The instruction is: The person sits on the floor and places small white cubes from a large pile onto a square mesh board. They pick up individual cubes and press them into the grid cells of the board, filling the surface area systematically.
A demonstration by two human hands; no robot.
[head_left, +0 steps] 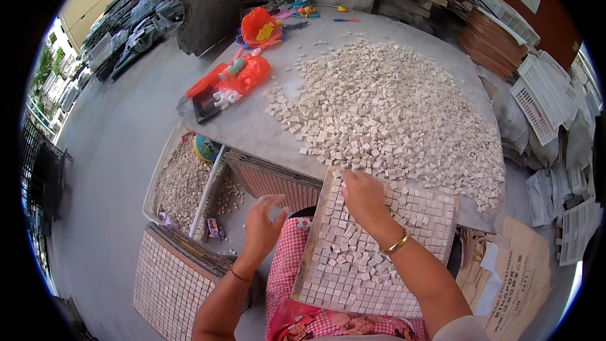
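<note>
Where the right hand rests palm-down on the far left corner of the mosaic tray, its fingertips are hidden among loose stone cubes, so whether it pinches one cannot be told. The tray lies tilted on the lap, its grid partly filled with pale cubes. Left hand hovers open, fingers spread, holding nothing, just left of the tray. Near right: brown paper sack with dark print, partly cut off. Near left: a shallow bin holds small stone chips. Far: the cube heap covers the grey slab table; orange plastic bags lie at far left.
</note>
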